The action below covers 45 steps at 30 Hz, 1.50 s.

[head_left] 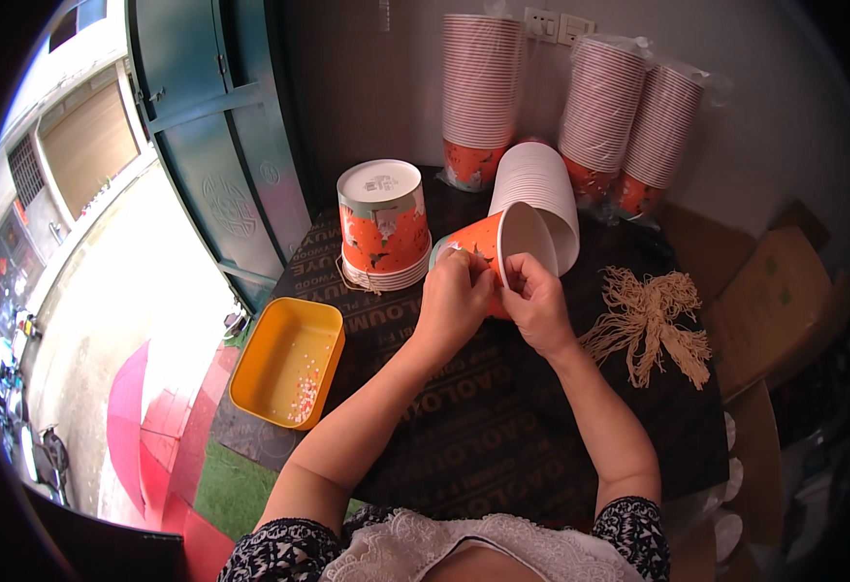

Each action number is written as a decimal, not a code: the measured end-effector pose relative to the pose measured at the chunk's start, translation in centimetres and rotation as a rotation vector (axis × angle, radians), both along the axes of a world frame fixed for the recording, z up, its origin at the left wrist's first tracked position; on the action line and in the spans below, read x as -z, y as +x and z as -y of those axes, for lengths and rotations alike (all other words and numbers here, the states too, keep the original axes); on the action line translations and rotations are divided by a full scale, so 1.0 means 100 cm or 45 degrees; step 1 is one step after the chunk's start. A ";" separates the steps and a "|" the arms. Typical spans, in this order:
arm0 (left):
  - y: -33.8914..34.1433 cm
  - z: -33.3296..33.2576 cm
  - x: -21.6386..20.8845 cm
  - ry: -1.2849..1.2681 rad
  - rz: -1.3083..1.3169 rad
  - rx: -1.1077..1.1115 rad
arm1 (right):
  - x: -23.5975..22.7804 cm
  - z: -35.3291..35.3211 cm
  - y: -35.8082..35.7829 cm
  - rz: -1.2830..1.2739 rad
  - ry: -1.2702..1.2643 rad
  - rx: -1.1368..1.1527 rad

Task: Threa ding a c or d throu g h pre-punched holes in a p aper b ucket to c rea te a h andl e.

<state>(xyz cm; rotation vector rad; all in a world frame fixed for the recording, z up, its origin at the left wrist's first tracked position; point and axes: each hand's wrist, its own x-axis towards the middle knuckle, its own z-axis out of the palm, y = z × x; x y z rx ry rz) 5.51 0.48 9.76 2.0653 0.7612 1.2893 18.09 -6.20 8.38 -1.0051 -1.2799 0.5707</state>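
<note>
An orange paper bucket with dark printed figures lies tipped on its side, its white-rimmed mouth facing right. My right hand is closed on the rim at its near side. Pinched together against the bucket's side, the fingers of my left hand are closed; what is between them is too small to make out. Left of it stands a short stack of upside-down orange buckets with string by its lower rims. A nested stack of white-looking buckets lies just behind the one I hold.
Tall plastic-wrapped bucket stacks stand along the back wall. At the left table edge sits a yellow tray with small pale and orange bits. A bundle of tan strings lies at right, near a cardboard box. A green door stands at left.
</note>
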 end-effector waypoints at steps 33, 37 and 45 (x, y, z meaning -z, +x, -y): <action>-0.013 0.016 -0.015 0.056 -0.135 -0.155 | -0.001 0.006 -0.017 0.339 0.079 0.229; -0.043 0.003 -0.022 -0.195 -0.080 -0.041 | -0.002 0.004 -0.014 0.394 0.110 0.338; -0.168 -0.019 -0.035 -0.244 -0.251 -0.278 | -0.015 0.008 -0.004 0.253 0.020 0.249</action>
